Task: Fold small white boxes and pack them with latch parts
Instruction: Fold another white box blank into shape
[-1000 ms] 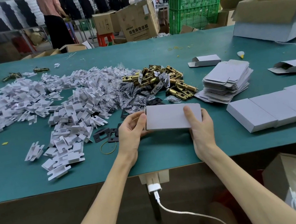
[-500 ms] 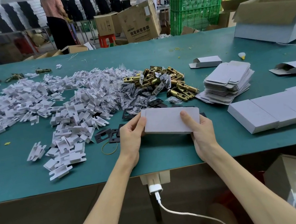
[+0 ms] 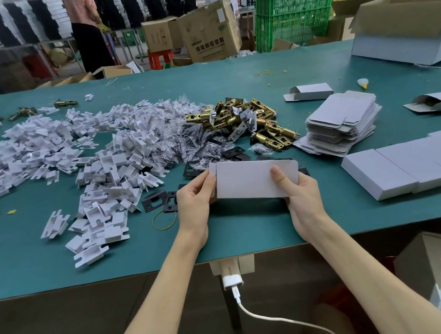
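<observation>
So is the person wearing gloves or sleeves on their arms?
No. The left hand and right hand are bare: no gloves, rings or watch. The left arm and right arm are bare too, with no sleeve in view.

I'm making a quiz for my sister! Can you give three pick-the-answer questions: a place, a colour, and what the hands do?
1. Where is the stack of flat boxes from the brass latches? A) left B) right C) underneath
2. What colour is the table? A) red B) teal C) yellow
3. Who holds the white box? A) both hands B) one hand C) nobody
Answers: B: the stack lies right of the latches. B: the table is teal. A: left hand and right hand each grip an end.
</observation>
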